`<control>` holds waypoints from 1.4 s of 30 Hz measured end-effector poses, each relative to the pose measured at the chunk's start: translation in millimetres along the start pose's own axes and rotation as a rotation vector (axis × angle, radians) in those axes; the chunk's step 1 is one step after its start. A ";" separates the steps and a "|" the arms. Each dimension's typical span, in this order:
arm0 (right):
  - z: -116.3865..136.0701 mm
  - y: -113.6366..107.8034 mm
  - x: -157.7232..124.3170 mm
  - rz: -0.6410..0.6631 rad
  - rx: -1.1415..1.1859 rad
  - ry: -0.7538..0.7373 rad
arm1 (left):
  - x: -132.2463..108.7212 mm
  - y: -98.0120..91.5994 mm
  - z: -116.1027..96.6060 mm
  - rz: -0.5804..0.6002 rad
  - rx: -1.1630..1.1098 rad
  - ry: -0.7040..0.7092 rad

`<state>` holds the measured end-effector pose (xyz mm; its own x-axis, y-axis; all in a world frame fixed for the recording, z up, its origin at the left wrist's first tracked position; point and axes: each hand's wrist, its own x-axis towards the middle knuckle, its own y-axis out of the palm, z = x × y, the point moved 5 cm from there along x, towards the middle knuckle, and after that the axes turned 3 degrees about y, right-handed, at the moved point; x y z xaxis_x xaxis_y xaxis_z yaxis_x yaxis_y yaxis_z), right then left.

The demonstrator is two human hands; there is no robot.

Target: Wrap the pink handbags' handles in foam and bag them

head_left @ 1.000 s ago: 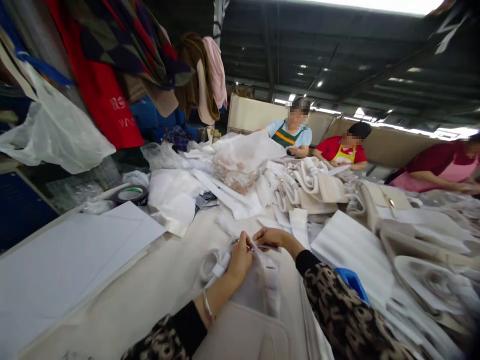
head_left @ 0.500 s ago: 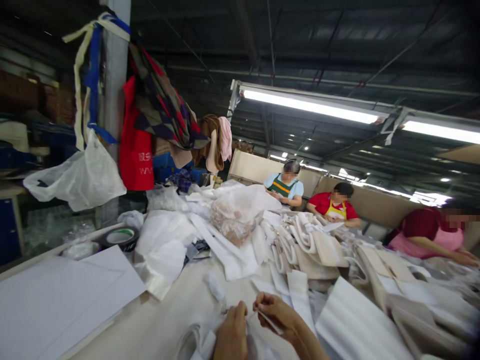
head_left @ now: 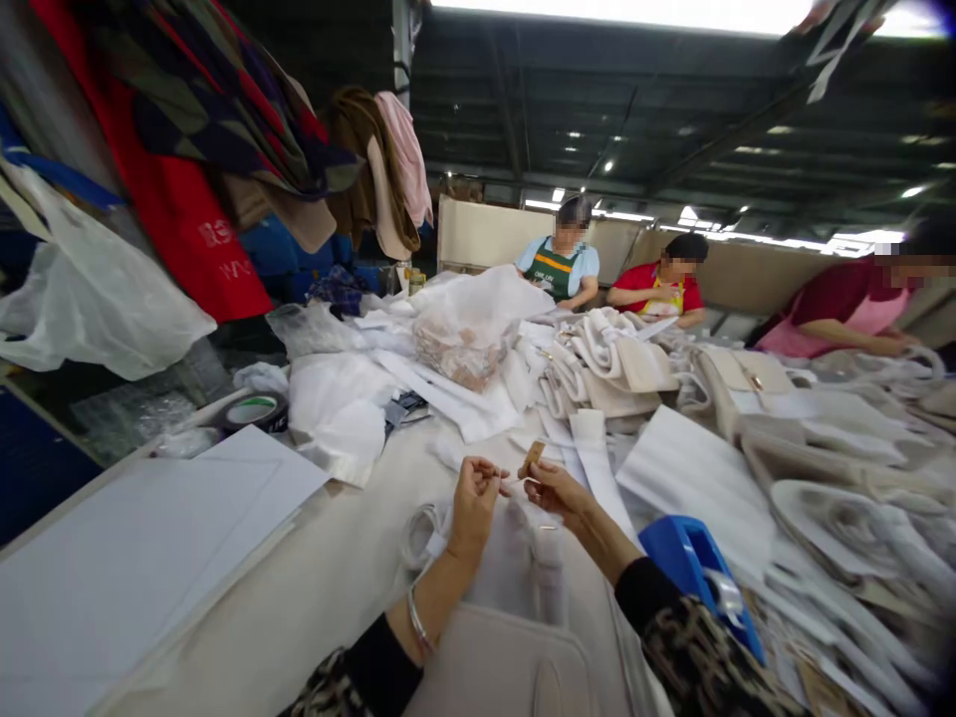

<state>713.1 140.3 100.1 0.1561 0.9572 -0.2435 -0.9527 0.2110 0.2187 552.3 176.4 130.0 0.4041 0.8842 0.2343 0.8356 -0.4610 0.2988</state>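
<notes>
My right hand (head_left: pixel 557 488) is closed on a small brown tag (head_left: pixel 532 457), which sticks up above its fingertips. My left hand (head_left: pixel 476 498) faces it, fingers pinched on what looks like a thin pale string running toward the tag. A cream handbag (head_left: pixel 493 662) lies below my forearms at the table's near side. Behind the bag, under my hands, are a wrapped strap (head_left: pixel 548 563) and thin white wrapping. Left of my left wrist sits a coiled pale strap (head_left: pixel 422 533).
A blue tape dispenser (head_left: pixel 676 548) stands right of my right forearm. Large white sheets (head_left: pixel 149 558) cover the left side. A tape roll (head_left: pixel 254 410) and a clear bag (head_left: pixel 463 339) lie farther back. Cream bags (head_left: pixel 739 373) pile at right; several co-workers sit beyond.
The view has tilted down, bringing the handbag and tape dispenser into sight. My right hand has turned, and the brown tag now shows. Both hands stay close together.
</notes>
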 end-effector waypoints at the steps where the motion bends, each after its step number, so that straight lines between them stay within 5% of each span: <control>1: -1.6 -1.5 1.2 -0.008 -0.009 -0.002 | -0.2 -0.4 -0.8 -0.008 -0.015 -0.004; 16: 29.5 14.2 20.7 0.139 -0.529 0.044 | -3.9 -3.8 -11.2 -0.097 -0.110 -0.101; 22: 40.1 25.0 41.9 0.217 -0.782 0.037 | -1.3 -10.2 1.4 -0.121 -0.136 -0.141; 31: 37.0 27.8 34.9 0.230 -0.776 0.015 | -1.9 -12.2 10.0 -0.222 0.010 -0.095; 35: 46.8 36.3 40.6 0.249 -0.850 0.005 | -2.6 -12.8 3.9 -0.157 0.221 -0.010; 40: 53.1 47.0 36.5 0.284 -0.752 -0.052 | -13.9 2.9 -27.6 0.122 0.720 0.305; 42: 48.2 44.3 30.0 0.261 -0.636 -0.076 | -16.6 6.5 -38.9 0.114 0.830 0.413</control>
<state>688.2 187.9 148.1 -0.1030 0.9771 -0.1862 -0.9256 -0.1627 -0.3418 536.6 155.8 164.0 0.4685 0.6667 0.5797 0.8620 -0.2014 -0.4651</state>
